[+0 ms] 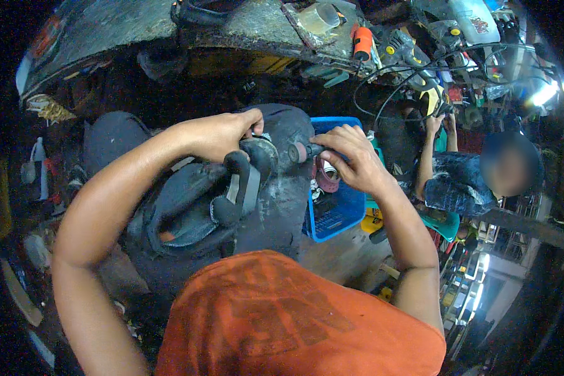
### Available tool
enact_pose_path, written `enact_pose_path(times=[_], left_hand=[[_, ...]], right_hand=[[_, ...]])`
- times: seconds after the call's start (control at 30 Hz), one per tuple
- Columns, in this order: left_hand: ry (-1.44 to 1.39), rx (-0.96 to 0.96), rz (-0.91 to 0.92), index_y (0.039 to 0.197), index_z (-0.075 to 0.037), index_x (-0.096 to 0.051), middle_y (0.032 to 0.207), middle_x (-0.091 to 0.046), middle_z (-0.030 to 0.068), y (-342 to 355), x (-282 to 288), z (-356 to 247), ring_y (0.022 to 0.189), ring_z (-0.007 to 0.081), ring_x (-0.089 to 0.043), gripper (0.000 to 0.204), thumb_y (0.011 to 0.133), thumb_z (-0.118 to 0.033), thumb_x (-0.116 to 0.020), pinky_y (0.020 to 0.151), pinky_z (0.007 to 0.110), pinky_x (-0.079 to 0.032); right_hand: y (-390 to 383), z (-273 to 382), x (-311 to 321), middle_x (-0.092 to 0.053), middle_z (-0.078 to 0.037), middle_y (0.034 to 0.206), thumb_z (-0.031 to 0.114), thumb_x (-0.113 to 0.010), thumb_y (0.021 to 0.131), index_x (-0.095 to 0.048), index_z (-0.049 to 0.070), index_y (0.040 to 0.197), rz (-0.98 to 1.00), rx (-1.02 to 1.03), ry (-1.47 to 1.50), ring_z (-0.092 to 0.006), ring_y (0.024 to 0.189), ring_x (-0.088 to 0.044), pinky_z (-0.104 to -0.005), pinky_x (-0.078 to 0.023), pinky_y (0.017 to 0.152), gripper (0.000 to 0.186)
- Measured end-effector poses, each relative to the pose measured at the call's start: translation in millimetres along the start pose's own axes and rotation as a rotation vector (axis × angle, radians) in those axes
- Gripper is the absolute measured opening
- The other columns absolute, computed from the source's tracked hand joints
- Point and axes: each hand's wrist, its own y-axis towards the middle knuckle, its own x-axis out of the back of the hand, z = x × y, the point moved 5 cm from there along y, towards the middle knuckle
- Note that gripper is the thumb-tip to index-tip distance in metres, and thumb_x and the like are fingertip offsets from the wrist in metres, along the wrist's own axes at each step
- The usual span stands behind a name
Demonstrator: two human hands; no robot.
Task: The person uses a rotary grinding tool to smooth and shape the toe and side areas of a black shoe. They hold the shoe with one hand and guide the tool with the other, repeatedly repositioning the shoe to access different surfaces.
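My left hand [232,138] has its fingers bent over the rounded, dust-marked end of a dark grey item [260,156], apparently footwear, which lies in my lap among other dark padded pieces [175,213]. My right hand [351,156] grips a small dark tool with a round pinkish abrasive head [297,152], held just right of that item, over my knee. Whether the head touches anything is unclear. Beneath my right hand sits a blue plastic basket [335,222] holding a pink ring-like roll [329,182] and small pieces.
A cluttered workbench [244,28] crosses the top, carrying an orange cylinder [361,42], a clear cup [319,19], power tools [404,56] and looping cords. At right, another person [457,175] works with raised hands near the bench. Yellow and teal plastic items stand beside the basket.
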Motion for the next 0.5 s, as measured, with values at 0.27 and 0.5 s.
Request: enact_pose_path(times=[0.27,0.5], left_hand=[[0.163,0.141,-0.008,0.118,-0.003,-0.065,0.112,-0.074,0.0209,-7.8,15.2,17.7,0.106,0.0400,-0.071,0.040,0.080,-0.007,-0.079,0.094,0.049,-0.056],[0.181,0.241,-0.112,0.125,-0.005,-0.067,0.120,-0.074,0.0192,-38.4,24.8,17.5,0.118,0.0412,-0.068,0.040,0.086,-0.002,-0.074,0.105,0.052,-0.053]], right_hand=[[25.5,-13.0,-8.5,-0.068,-0.011,0.109,0.018,-0.070,0.099,-0.072,0.010,0.127,0.052,0.005,0.031,-0.0332,0.105,-0.062,-0.0439,-0.045,0.092,0.029],[18.1,-16.7,-20.7,-0.068,-0.010,0.108,0.022,-0.069,0.100,-0.072,0.013,0.127,-0.029,0.000,0.120,-0.0324,0.103,-0.062,-0.0444,-0.045,0.090,0.029]])
